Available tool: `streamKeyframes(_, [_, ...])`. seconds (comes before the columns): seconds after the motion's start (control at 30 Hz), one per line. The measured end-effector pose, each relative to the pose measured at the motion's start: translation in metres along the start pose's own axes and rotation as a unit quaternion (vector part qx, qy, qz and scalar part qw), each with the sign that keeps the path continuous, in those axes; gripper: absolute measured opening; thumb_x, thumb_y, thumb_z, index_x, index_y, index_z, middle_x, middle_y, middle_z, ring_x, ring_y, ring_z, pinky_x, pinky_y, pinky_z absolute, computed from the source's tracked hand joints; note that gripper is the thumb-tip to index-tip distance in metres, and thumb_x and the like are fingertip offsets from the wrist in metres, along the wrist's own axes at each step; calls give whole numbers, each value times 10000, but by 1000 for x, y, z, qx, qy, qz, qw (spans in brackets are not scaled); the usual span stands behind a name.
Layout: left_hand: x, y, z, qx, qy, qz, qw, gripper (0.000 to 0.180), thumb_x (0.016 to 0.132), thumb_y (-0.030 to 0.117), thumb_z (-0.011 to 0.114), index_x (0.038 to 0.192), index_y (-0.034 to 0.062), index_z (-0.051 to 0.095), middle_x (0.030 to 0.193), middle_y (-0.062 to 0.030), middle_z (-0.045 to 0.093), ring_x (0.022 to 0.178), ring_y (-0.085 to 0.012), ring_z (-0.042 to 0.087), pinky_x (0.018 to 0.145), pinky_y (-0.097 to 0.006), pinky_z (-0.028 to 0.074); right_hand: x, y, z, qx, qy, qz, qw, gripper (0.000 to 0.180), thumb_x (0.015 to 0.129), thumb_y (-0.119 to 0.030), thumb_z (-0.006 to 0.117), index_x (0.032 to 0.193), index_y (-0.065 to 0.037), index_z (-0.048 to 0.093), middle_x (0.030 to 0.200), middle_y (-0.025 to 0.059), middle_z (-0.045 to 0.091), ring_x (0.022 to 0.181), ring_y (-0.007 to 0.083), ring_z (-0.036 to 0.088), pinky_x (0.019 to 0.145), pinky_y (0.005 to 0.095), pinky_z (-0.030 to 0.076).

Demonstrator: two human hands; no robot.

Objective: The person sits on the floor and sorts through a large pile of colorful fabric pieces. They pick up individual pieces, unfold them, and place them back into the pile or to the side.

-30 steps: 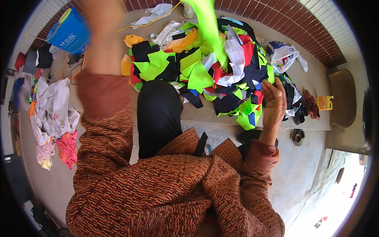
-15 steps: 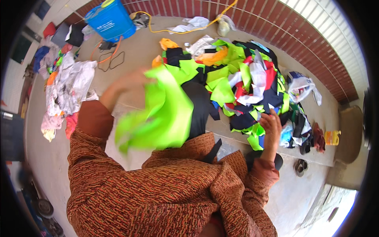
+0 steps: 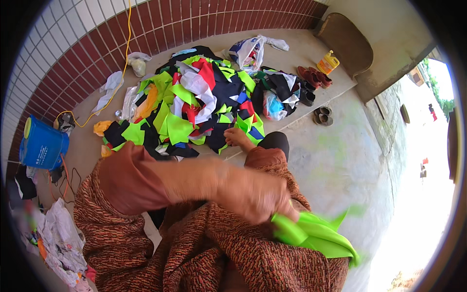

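A bright green piece of cloth (image 3: 318,236) trails from my left hand (image 3: 265,199), whose fingers are closed on it. My left forearm reaches across my body to the right, and the hand is smeared by motion. Part of the cloth lies over my patterned brown garment at the right. Farther off, my right hand (image 3: 237,137) is at the near edge of a heap of cloth scraps (image 3: 180,127), its fingers loosely bent and apart, with nothing visible in them. Green, black, red, white and orange pieces make up the heap.
A blue tank (image 3: 44,143) with a yellow hose stands at the left, above a pile of pale cloth (image 3: 61,233). Beyond the heap are a plastic bag (image 3: 248,52), reddish shoes (image 3: 314,77), a yellow jug (image 3: 328,63) and dark sandals (image 3: 322,116). A tiled wall (image 3: 189,19) runs behind.
My left hand has swung the green cloth from the left of the heap across my body to the right. My right hand has lowered to the heap's edge. The view has turned right.
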State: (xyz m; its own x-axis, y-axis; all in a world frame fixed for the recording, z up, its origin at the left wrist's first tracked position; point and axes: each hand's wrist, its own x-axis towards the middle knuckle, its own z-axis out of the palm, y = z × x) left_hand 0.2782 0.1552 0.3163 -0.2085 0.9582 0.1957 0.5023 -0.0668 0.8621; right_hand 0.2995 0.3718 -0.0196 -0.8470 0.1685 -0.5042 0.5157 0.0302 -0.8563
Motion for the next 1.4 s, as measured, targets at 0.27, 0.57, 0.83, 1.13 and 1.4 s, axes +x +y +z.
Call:
streamKeyframes(0.27, [-271, -170, -258, -56, 672, -169, 718, 437, 882, 359, 547, 1166, 29, 510, 1096, -92, 564, 1004, -215, 529, 852, -334, 445, -1, -11, 33, -45, 10, -92, 995, 353, 796, -207, 605, 1066, 20, 586, 783, 56, 623, 645, 134, 598, 575, 265, 497])
streamKeyframes(0.57, [-519, -196, -141, 86, 801, -417, 421, 467, 876, 357, 543, 1112, -45, 519, 1074, -181, 553, 957, -295, 551, 741, -349, 506, -7, -10, 13, 59, 20, -56, 997, 325, 807, -177, 595, 1069, 14, 576, 782, 43, 605, 627, 120, 570, 569, 243, 486])
streamKeyframes(0.83, [-439, -257, -261, -231, 826, -189, 478, 440, 890, 283, 529, 1157, -62, 470, 1116, -199, 524, 1039, -301, 517, 789, -338, 488, 6, -14, 21, 1, 8, -85, 996, 320, 816, -203, 586, 1063, 1, 581, 745, 51, 599, 622, 120, 574, 555, 267, 478])
streamKeyframes(1.13, [25, -54, -17, 151, 176, 110, 967, 269, 897, 215, 478, 1077, 30, 554, 1079, -148, 545, 1042, -220, 524, 818, -315, 457, -18, -6, 15, -72, -38, 0, 997, 379, 877, -244, 538, 1190, -30, 525, 865, 82, 632, 713, 115, 577, 616, 268, 474])
streamKeyframes(1.4, [-245, -128, -125, 140, 689, -82, 706, 198, 898, 151, 457, 1033, 85, 586, 1056, -72, 578, 1008, -176, 539, 793, -299, 431, -22, -30, 16, -54, -84, -17, 995, 409, 864, -274, 543, 1201, -47, 497, 881, 60, 620, 731, 121, 593, 592, 239, 462])
